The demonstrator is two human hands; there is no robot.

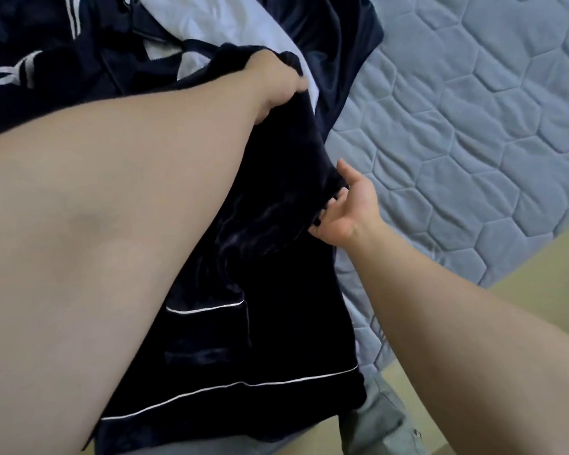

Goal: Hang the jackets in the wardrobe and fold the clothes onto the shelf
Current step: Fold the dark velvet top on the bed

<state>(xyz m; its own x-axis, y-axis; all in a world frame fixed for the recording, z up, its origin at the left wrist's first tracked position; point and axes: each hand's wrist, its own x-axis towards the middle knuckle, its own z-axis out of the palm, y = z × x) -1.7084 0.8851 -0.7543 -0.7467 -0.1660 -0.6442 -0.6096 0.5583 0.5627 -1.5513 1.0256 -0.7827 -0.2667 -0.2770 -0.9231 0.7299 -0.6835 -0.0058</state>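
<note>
A dark navy velvet garment (263,257) with thin white piping and a pocket hangs in front of me over the bed's edge. My left hand (276,83) grips its upper end, fingers curled into the cloth. My right hand (345,208) pinches the garment's right edge lower down, fingertips tucked under the fabric, thumb up. My left forearm fills the left of the view and hides part of the garment.
A pile of dark navy clothes with white stripes (40,60) and a pale blue piece (211,24) lie at the top left on the bed. The grey-blue quilted mattress (473,110) stretches to the right. Beige floor (546,274) shows at lower right.
</note>
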